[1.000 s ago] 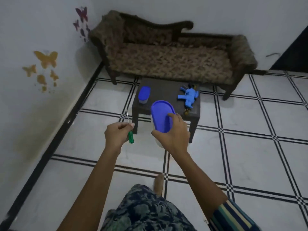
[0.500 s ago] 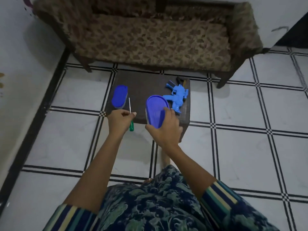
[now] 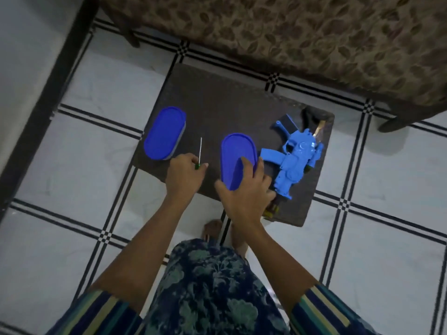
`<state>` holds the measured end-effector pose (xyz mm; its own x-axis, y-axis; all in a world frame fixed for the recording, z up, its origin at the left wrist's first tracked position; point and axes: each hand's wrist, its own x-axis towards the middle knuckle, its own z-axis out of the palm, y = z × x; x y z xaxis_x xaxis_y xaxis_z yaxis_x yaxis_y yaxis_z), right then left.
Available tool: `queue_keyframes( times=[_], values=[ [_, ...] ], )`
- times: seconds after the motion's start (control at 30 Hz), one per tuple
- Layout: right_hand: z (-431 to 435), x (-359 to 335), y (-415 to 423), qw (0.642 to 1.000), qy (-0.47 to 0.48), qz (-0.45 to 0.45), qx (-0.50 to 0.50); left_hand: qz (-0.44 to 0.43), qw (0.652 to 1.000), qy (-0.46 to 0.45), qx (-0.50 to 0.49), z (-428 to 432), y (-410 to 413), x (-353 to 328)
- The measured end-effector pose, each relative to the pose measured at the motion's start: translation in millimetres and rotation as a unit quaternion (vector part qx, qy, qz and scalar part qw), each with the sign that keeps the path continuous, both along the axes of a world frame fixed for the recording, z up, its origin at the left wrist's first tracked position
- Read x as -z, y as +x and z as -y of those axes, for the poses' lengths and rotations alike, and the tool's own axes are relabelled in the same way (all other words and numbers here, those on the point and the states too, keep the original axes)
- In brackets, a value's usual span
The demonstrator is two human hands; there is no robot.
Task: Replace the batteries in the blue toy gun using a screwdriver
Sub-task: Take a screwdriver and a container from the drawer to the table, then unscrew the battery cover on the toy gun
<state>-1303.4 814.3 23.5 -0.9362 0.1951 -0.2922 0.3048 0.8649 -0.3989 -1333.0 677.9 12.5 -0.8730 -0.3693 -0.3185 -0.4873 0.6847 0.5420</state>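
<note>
The blue toy gun (image 3: 295, 157) lies on the right part of a small dark table (image 3: 225, 102). My left hand (image 3: 185, 176) grips a screwdriver (image 3: 199, 151) by its green handle, the thin metal shaft pointing away from me over the table. My right hand (image 3: 246, 189) holds a container with a blue oval lid (image 3: 235, 154) just left of the gun, fingers curled over its near end. A second blue-lidded container (image 3: 164, 132) stands at the table's left edge.
A patterned sofa (image 3: 302, 35) stands right behind the table. Some dark and gold-coloured items (image 3: 316, 125) lie under and behind the gun. White tiled floor (image 3: 72, 180) with black lines surrounds the table; a wall with a dark skirting (image 3: 46, 93) runs on the left.
I have come closer and now look straight down on the table. Both hands have moved over its near edge, the right bringing the container down next to the gun.
</note>
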Motion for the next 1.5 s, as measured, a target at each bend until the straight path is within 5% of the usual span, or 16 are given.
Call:
queue_keyframes(
  times=[0.3,0.77,1.5],
  values=[
    [26.9,102.2,-39.3,0.997,0.051,-0.006,0.049,0.037,0.998,-0.023,0.038,12.3,-45.3,114.8],
    [30.3,115.3,-41.7,0.997,0.023,0.062,0.031,0.074,0.994,0.007,0.076,15.1,-39.4,129.3],
    [-42.3,-171.7,48.7,0.996,-0.004,-0.071,-0.047,-0.103,0.957,0.000,0.272,-36.3,29.5,-176.8]
  ],
)
